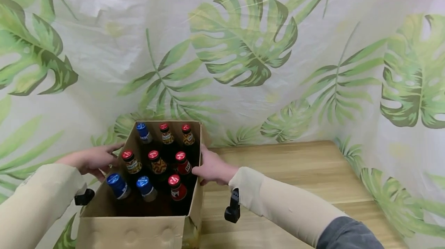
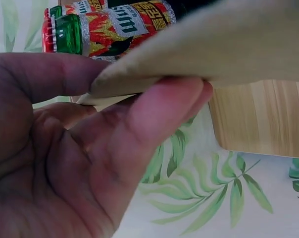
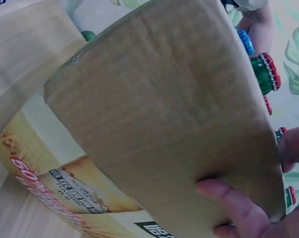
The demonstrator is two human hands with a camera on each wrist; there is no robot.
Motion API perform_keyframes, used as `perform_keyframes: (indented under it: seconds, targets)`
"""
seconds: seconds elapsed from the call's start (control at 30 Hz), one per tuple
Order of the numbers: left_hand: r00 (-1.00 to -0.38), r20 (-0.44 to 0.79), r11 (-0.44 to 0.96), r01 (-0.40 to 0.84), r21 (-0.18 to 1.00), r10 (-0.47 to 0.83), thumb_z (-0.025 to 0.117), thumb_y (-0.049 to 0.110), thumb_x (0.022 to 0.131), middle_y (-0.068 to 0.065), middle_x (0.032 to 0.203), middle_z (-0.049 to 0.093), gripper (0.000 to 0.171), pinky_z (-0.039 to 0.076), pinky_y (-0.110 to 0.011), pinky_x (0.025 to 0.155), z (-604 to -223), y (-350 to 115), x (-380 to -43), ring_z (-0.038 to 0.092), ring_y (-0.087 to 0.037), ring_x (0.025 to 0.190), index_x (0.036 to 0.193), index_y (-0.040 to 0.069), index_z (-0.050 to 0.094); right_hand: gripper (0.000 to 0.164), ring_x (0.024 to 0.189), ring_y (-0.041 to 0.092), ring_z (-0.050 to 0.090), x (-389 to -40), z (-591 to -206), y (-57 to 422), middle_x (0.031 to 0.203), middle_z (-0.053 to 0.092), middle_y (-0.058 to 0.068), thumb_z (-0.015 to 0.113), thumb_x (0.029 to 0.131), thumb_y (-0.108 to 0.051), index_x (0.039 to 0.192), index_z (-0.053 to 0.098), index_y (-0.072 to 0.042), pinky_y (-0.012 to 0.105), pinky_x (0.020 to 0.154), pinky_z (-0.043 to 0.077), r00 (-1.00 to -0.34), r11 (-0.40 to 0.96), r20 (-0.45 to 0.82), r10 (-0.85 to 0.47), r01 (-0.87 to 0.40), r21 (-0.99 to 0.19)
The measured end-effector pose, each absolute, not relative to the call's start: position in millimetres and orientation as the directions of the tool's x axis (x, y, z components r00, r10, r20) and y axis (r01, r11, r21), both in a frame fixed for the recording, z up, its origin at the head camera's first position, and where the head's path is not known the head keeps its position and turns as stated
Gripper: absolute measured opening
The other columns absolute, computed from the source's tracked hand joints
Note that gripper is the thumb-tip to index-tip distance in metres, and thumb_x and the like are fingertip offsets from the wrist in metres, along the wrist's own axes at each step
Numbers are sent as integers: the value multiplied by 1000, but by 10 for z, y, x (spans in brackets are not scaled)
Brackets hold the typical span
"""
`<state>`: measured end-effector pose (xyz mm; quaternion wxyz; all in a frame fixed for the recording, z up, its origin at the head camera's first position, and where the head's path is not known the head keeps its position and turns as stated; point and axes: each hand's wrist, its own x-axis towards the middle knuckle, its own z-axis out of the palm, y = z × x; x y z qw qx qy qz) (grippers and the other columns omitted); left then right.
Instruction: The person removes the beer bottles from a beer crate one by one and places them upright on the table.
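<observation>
An open cardboard box [image 1: 130, 230] holds several upright beer bottles, most with red caps and three with blue foil tops. At the box's left wall, my left hand [image 1: 94, 160] grips the upper edge; in the left wrist view its thumb and fingers [image 2: 154, 111] lie on either side of the cardboard. My right hand [image 1: 213, 166] holds the right wall, thumb over the rim and fingers against the outer face. One red-capped bottle [image 1: 158, 163] stands in the middle between both hands. Printed lettering shows low on the box's side [image 3: 75, 191] in the right wrist view. The bottles' lower parts are hidden.
The box stands at the left of a wooden table [image 1: 278, 175], whose surface extends to the right. A leaf-patterned sheet [image 1: 240, 40] hangs behind and at the sides. Small black cameras [image 1: 233, 205] are worn at the wrists.
</observation>
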<state>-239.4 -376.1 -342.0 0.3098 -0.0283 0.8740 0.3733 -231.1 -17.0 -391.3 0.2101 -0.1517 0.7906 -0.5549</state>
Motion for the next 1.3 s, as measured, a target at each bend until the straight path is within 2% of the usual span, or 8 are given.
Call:
perform_keyframes:
  seconds: [0.17,0.23,0.3,0.4,0.43,0.57,1.13,1.3]
  targets:
    - [-802,-559,710,-269,651,209,52,3,101,-48,137,35,84,60,-39,63,-3382,-3719,-2341,58,-23,75,159,-7,-7,91,56,26,65,-2301,-3903,-153,128,60,34,64,88,7,164,15,2,34,50,57,-880,367,-162,-447,-15,-930]
    - [-801,-558,698,-273,662,216,52,0,100,-49,138,32,85,60,-40,64,-3381,-3687,-2304,59,-25,77,159,-7,-8,90,47,21,57,-2327,-3899,-127,104,65,30,64,88,6,163,14,3,32,49,56,-878,373,-168,-449,-13,-928]
    - [-803,-555,688,-277,670,217,52,-1,99,-49,139,30,86,60,-42,65,-3378,-3660,-2267,60,-26,80,160,-6,-9,90,46,17,53,-2359,-3896,-97,94,64,24,63,88,6,164,15,2,33,49,56,-871,355,-164,-463,-13,-935]
    - [-813,-534,674,-261,691,232,51,-2,99,-48,137,30,87,60,-43,65,-3395,-3622,-2241,58,-25,78,160,-6,-10,89,49,15,53,-2392,-3889,-38,109,64,25,61,88,8,164,15,0,35,50,58,-868,331,-160,-469,-5,-944]
    - [-816,-529,672,-259,693,232,51,-2,99,-47,136,32,87,60,-43,65,-3397,-3614,-2236,57,-24,77,160,-5,-10,89,52,15,55,-2395,-3886,-20,126,61,27,61,88,8,164,16,0,36,51,58,-867,323,-156,-472,-5,-947]
    - [-820,-516,652,-254,714,246,50,-3,99,-41,129,39,87,60,-41,63,-3405,-3598,-2199,53,-21,72,159,-6,-12,90,57,17,59,-2383,-3877,20,162,31,26,61,88,7,164,13,1,37,55,59,-860,328,-172,-480,6,-945]
    - [-827,-481,611,-226,759,292,55,0,99,-28,117,52,89,60,-40,65,-3461,-3464,-2112,56,-24,74,161,-6,-10,90,53,16,56,-2315,-3850,236,163,30,27,62,88,5,164,14,0,37,57,59,-867,373,-194,-459,10,-928]
    - [-832,-468,584,-230,779,298,53,3,102,-43,132,50,88,60,-42,69,-3517,-3634,-2084,66,-26,79,160,-5,-12,90,60,16,60,-2324,-3869,209,163,29,28,63,89,2,165,16,-3,38,62,61,-844,355,-212,-492,28,-935]
